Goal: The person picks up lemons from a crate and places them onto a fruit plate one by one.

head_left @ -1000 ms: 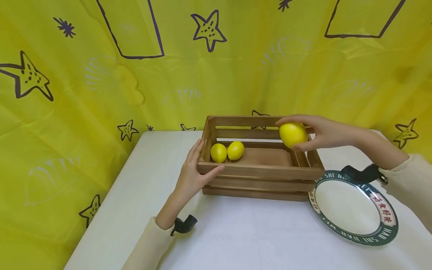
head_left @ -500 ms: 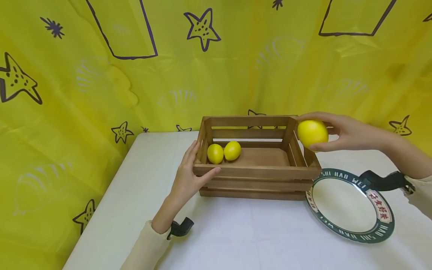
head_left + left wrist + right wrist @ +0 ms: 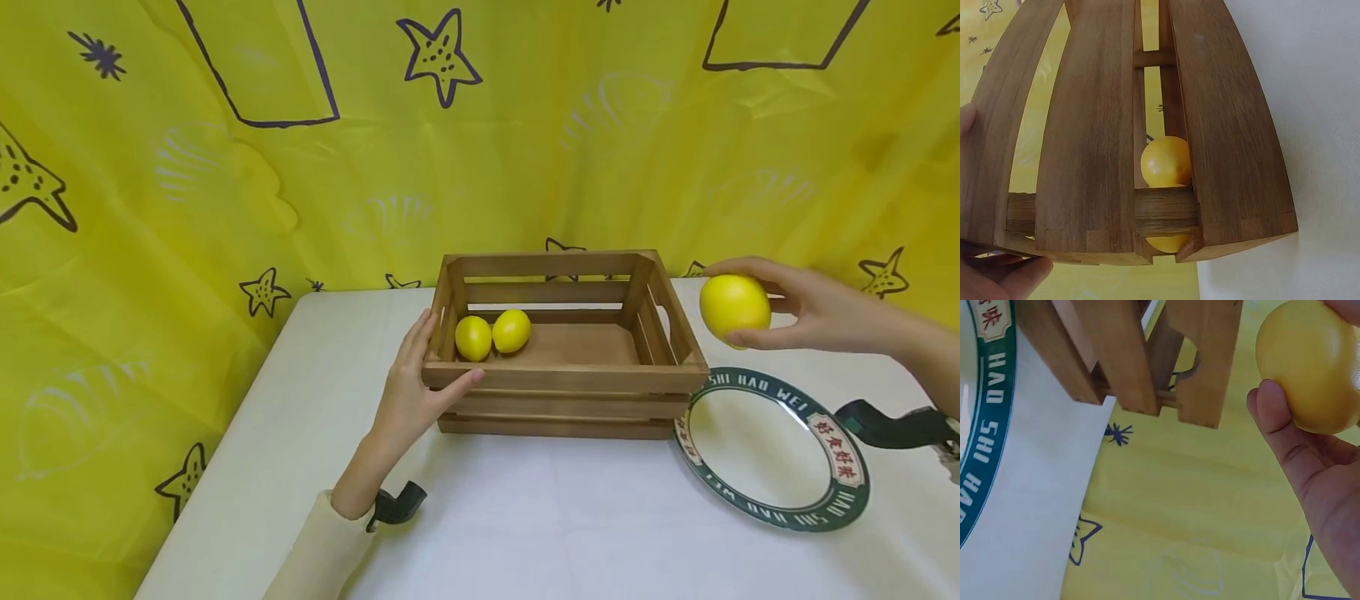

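Note:
A yellow lemon (image 3: 735, 310) is held between the thumb and fingers of my right hand (image 3: 832, 312), in the air to the right of the wooden crate (image 3: 562, 379). In the right wrist view the same lemon (image 3: 1310, 365) sits against the fingertips. My left hand (image 3: 408, 392) holds the crate's front left corner, thumb on the front slat and fingers along the left side. Inside the crate, at its left end, lie two more lemons, a left one (image 3: 473, 338) and a right one (image 3: 512, 332). Through the slats, the left wrist view shows a lemon (image 3: 1166, 161) partly hidden.
A round plate with a green lettered rim (image 3: 840, 508) lies on the white table (image 3: 510, 517), just right of the crate and below my right hand. A yellow curtain (image 3: 517, 167) with drawn stars hangs behind the table.
My right hand has carried the lemon rightward from above the crate's right end to outside it. The left hand keeps its hold on the crate corner. The head view has shifted slightly.

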Demonstrator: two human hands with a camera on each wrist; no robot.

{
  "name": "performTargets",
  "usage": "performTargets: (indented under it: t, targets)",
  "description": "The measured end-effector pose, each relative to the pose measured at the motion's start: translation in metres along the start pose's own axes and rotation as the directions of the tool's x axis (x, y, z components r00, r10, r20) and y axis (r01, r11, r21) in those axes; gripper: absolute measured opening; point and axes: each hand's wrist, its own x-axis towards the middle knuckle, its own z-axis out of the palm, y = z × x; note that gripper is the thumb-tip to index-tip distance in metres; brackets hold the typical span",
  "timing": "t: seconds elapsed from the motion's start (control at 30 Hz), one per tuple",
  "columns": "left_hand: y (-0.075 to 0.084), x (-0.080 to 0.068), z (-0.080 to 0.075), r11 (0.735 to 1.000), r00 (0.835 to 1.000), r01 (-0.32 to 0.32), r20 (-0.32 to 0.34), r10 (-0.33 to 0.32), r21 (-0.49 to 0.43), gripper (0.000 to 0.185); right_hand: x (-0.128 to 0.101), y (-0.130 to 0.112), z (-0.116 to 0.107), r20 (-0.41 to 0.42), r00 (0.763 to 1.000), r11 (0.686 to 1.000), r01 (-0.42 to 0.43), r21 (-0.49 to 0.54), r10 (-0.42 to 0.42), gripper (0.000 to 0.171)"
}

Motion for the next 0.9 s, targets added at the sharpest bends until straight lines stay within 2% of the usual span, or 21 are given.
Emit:
performTargets:
  t: [0.2, 0.3, 0.43, 0.67, 0.9]
  targets:
    - [0.0, 0.0, 0.0, 1.0, 1.0, -0.007, -0.002, 0.007, -0.004, 0.093, -0.013, 0.013, 0.003, -0.003, 0.997, 0.995, 0.072, -0.062, -0.072, 0.08]
    - [0.0, 0.0, 0.0, 1.0, 1.0, -0.015, -0.006, 0.015, -0.009, 0.093, -0.02, 0.019, 0.006, 0.022, 0.999, 0.998, 0.043, -0.052, -0.042, 0.079]
    - [0.0, -0.001, 0.0, 1.0, 1.0, -0.018, -0.006, 0.018, -0.012, 0.092, -0.03, 0.028, 0.015, 0.06, 0.997, 0.999, -0.041, -0.008, 0.041, 0.077]
    - [0.0, 0.0, -0.001, 1.0, 1.0, -0.009, -0.001, 0.009, -0.02, 0.092, -0.039, 0.043, 0.037, 0.093, 0.996, 0.998, -0.004, 0.063, -0.002, 0.073]
    - [-0.001, 0.0, 0.0, 0.999, 1.0, -0.008, -0.005, 0.007, -0.039, 0.092, -0.047, 0.053, 0.056, 0.195, 0.979, 0.992, -0.08, 0.093, 0.061, 0.066]
